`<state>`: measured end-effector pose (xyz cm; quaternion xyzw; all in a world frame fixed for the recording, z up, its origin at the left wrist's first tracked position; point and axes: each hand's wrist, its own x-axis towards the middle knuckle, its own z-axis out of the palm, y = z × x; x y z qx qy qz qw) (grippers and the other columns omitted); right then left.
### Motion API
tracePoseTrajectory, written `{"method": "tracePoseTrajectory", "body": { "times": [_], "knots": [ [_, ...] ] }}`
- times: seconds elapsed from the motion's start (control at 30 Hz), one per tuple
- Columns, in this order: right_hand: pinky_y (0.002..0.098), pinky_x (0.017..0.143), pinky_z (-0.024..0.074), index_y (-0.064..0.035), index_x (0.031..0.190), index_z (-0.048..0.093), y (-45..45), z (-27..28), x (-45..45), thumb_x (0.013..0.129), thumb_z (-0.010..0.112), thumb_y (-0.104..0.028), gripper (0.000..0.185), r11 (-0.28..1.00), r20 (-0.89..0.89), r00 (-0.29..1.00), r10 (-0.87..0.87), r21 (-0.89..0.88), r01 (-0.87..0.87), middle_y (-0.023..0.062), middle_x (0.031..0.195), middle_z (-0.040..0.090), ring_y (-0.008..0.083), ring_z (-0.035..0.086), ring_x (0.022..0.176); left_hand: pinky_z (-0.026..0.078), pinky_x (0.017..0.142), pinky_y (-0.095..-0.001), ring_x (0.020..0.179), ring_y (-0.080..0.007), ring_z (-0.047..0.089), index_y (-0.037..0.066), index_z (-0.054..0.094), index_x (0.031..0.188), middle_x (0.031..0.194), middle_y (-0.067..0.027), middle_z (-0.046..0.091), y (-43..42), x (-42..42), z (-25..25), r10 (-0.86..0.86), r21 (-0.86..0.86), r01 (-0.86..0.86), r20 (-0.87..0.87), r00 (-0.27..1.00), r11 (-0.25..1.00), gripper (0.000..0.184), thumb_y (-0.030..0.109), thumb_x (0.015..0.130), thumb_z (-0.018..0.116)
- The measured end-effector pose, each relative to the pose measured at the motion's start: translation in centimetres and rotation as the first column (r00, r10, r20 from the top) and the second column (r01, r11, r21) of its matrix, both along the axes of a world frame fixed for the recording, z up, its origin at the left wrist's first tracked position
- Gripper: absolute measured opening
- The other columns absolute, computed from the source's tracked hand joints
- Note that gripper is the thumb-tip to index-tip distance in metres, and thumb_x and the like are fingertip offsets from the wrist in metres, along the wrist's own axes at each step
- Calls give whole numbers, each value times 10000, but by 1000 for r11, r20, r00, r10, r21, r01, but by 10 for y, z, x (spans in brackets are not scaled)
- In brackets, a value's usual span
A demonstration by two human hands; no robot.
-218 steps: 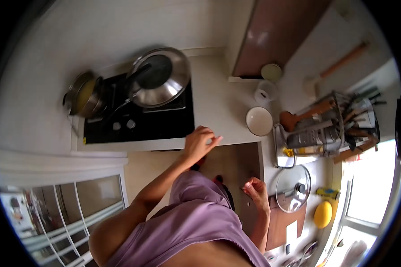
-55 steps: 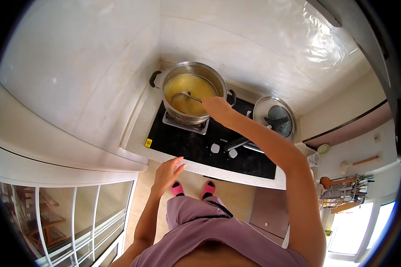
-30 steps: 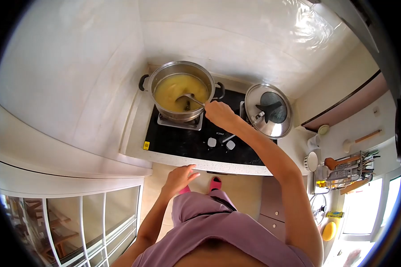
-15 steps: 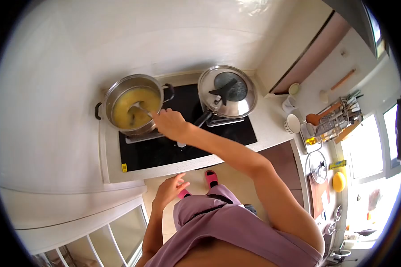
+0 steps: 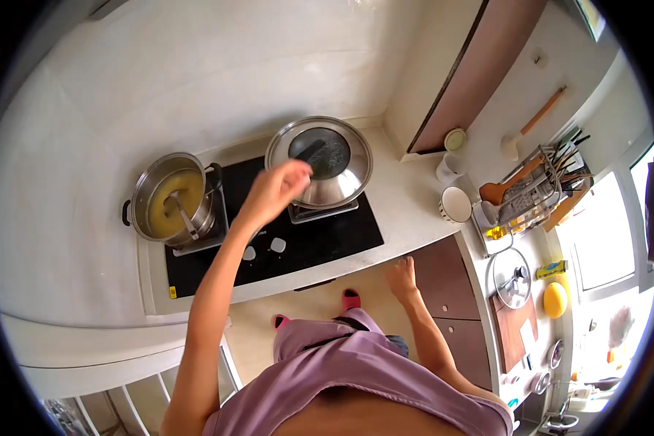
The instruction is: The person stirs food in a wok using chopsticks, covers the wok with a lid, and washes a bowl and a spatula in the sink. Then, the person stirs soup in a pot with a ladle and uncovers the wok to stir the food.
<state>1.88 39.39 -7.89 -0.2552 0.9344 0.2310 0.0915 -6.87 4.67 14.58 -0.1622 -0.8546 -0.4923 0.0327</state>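
My left hand [image 5: 277,190] is over the lower-left edge of the lidded pan, with bent, slightly blurred fingers by the lid's dark handle [image 5: 311,151]. Whether they grip it is hidden. Metal with a dark glass centre, the lid [image 5: 341,187] covers the pan on the right burner. My right hand [image 5: 402,280] is beyond the counter's front edge, before the brown cabinet, its fingers loosely curled around nothing visible. On the left burner stands a steel pot [image 5: 206,211] of yellow liquid. A ladle [image 5: 185,216] leans inside it, its handle on the rim, untouched by either hand.
The black cooktop [image 5: 320,243] has white knobs [image 5: 277,245] at its front. A white bowl [image 5: 455,205] and a cup [image 5: 450,167] stand right of it. Farther along are a utensil rack [image 5: 534,192], a glass lid [image 5: 512,280], a cutting board [image 5: 509,327] and a yellow round object [image 5: 555,300].
My right hand has let go of the ladle and moved right and down, away from the pot. My left hand has risen from the counter front to the pan lid. The view has shifted.
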Motion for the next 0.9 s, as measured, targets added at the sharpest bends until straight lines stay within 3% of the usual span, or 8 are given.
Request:
{"method": "tracePoseTrajectory", "body": {
  "times": [0.03, 0.07, 0.13, 0.23, 0.33, 0.47, 0.53, 0.9],
  "knots": [
    [458, 696, 491, -136, 988, 683, 26, -15, 6, 788, 591, -262, 254, 860, 120, 988, -96, -490, 143, 83, 897, 684, 238, 652, 845, 484, 751, -334, 875, -235, 606, 9, 572, 1039, 949, -129, 616, 5, -31, -16, 97, -163, -139, -239, 966, 977, 277, 227, 872, 606],
    [458, 696, 491, -136, 988, 683, 36, -13, 7, 788, 591, -262, 254, 858, 119, 989, -82, -496, 131, 83, 897, 684, 238, 652, 845, 479, 756, -363, 879, -268, 598, -7, 565, 999, 937, -150, 604, 8, -64, -36, 145, -280, -308, -480, 865, 909, 289, 242, 861, 618],
    [388, 627, 502, -109, 879, 698, 55, -7, 22, 777, 607, -275, 215, 23, 713, 678, -178, -686, 728, 89, 811, 686, 246, 660, 735, 471, 766, -388, 887, -294, 588, -11, 560, 982, 929, -160, 599, 18, -103, -59, 158, -413, -379, -478, 864, 828, 328, 283, 853, 623],
    [287, 556, 487, -56, 822, 688, 96, -21, 31, 784, 644, -217, 171, 423, 304, 857, -417, -769, 479, 94, 769, 681, 165, 655, 634, 463, 772, -415, 901, -327, 580, -22, 553, 969, 933, -185, 595, 30, -137, -77, 198, -564, -366, -337, 920, 740, 413, 360, 833, 634],
    [296, 548, 486, -52, 785, 679, 128, -12, 39, 794, 647, -246, 197, 232, 566, 684, -460, -667, 708, 77, 664, 660, 181, 645, 583, 469, 740, -433, 880, -352, 596, -28, 576, 893, 916, -203, 619, 31, -158, -95, 257, -561, -315, -182, 949, 766, 483, 446, 816, 628],
    [340, 564, 489, -53, 734, 663, 152, -14, 38, 803, 634, -316, 273, 441, 505, 707, -494, -556, 705, 75, 618, 643, 230, 641, 581, 487, 650, -423, 703, -311, 631, -39, 595, 733, 697, -162, 638, 30, -171, -102, 301, -681, -277, -87, 950, 678, 549, 498, 845, 563],
    [342, 568, 491, -55, 736, 661, 157, -20, 33, 810, 620, -322, 281, 433, 529, 714, -460, -569, 700, 76, 620, 643, 232, 643, 586, 480, 592, -364, 617, -221, 630, -29, 599, 735, 651, -128, 626, 35, -168, -96, 353, -375, -221, 332, 875, 900, 504, 454, 868, 543],
    [322, 591, 485, -60, 837, 672, 124, -18, 17, 841, 559, -307, 272, 270, 561, 733, -386, -691, 671, 80, 632, 636, 208, 639, 606, 433, 567, -319, 560, -161, 556, -37, 618, 797, 644, -78, 601, 23, -158, -93, 229, -265, -141, 338, 913, 954, 321, 282, 827, 639]
  ]
}}
